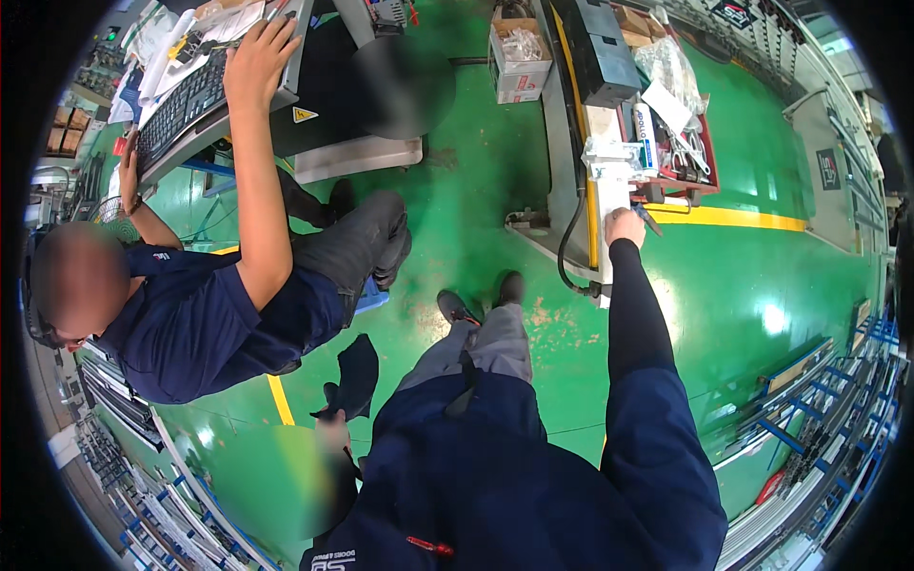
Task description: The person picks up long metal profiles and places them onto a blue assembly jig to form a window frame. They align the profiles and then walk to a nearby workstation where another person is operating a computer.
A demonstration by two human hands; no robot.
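Observation:
My right hand (624, 226) reaches forward to the white edge of a workbench (600, 143). It is closed in a fist around a small dark tool (650, 219) that sticks out to its right. My left hand (331, 430) hangs low at my side, partly blurred, gripping a dark floppy piece of cloth (357, 373), perhaps a cap or a glove. Both my sleeves are dark blue, and my shoes (455, 306) stand on the green floor.
A seated co-worker (205, 319) at left rests one hand on a black keyboard (186, 100). A red tray (706, 157) of hand tools and bags lies on the bench, behind a cardboard box (519, 57). A yellow floor line (733, 219) runs right; racks line both sides.

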